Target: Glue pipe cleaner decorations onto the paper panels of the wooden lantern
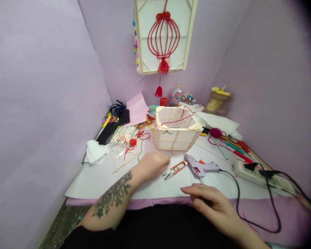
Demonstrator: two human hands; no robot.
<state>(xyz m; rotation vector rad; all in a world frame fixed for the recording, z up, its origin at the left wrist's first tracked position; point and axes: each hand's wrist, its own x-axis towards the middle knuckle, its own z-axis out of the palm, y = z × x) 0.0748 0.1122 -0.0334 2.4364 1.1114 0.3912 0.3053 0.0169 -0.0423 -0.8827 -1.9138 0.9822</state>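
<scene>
Near the front edge of the desk (98, 180), the person's left hand (152, 166) is low over the white paper. It looks blurry. Its fingers are curled in, and it is not clear if they pinch anything.

At 3 o'clock from it, just beside the fingertips, lie the little orange snips (176, 169), flat on the desk and not held. So the step looks like a reach for the snips. Picking them up would call for a small, careful pinch on the handles, because they are thin and lie flat.

The right hand (209, 204) is at 5 o'clock from the left one, at the desk's near edge. Its fingers are stretched out loose and it holds nothing.

The purple glue gun (200, 167) lies at 12 o'clock from the right hand, with its black cord going off toward 3 o'clock to a white power strip (248, 170).

Further out, at 1 o'clock from the left hand, stands a box of sticks (176, 129) with red string on it. At 10 o'clock lie loose sticks (121, 136) and a white tissue (94, 152). Red yarn (216, 132) and pencils (235, 147) are at 2 o'clock. A paper lantern (164, 34) hangs high at 12 o'clock.
</scene>
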